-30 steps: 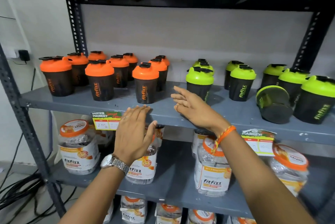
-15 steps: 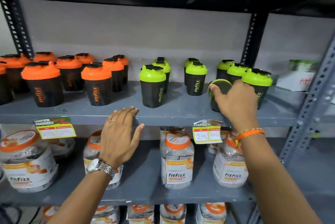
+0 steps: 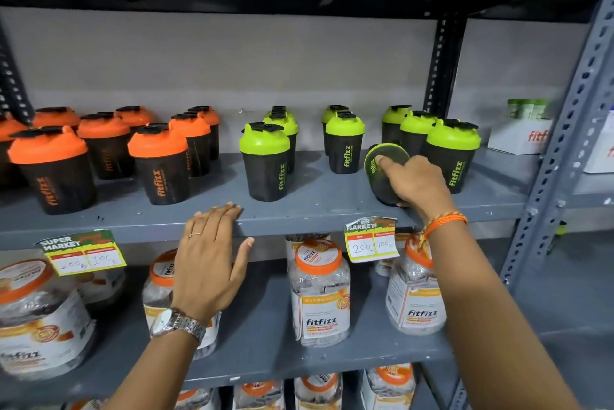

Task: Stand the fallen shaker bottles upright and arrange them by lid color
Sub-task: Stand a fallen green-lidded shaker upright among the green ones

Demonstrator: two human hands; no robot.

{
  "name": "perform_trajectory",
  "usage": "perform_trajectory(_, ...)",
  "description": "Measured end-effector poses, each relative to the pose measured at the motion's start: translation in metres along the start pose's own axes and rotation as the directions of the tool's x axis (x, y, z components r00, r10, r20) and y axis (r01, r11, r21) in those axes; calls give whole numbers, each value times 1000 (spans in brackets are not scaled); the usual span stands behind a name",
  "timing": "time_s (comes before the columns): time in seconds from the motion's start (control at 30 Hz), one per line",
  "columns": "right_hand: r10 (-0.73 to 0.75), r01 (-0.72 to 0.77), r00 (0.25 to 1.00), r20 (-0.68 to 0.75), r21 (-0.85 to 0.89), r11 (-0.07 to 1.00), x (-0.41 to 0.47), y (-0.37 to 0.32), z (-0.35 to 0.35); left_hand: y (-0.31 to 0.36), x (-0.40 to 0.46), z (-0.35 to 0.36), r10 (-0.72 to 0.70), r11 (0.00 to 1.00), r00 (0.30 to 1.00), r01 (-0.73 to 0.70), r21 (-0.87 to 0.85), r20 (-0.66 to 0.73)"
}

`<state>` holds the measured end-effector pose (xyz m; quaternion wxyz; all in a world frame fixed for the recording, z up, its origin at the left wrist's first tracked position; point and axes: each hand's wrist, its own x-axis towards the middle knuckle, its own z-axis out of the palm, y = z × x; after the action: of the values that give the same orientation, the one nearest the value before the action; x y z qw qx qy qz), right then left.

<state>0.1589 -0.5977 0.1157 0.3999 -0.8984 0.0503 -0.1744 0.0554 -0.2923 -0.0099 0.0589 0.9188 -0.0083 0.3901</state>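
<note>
Right hand (image 3: 413,184) now gripping fallen shaker (image 3: 382,173); left hand (image 3: 209,260) open on shelf edge (image 3: 299,223).

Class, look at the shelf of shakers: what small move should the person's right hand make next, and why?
Probably close the right hand around the fallen shaker and tip it upright. It lies on its side with its base facing out, among standing green-lidded shakers, and the fingers already rest on it. The left hand only rests flat on the shelf edge.

Lower shelf (image 3: 265,356): you see orange-lidded jars (image 3: 319,290) standing there.
Price tags (image 3: 371,239): yellow — handwritten.
Far right: a white box (image 3: 521,137).
</note>
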Motion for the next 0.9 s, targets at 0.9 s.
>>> perform_trajectory(0.9, -387, -104, 842, 375, 817, 567, 35, 15, 26, 1, 2, -3, 9, 1000, 1000, -9, -12, 7)
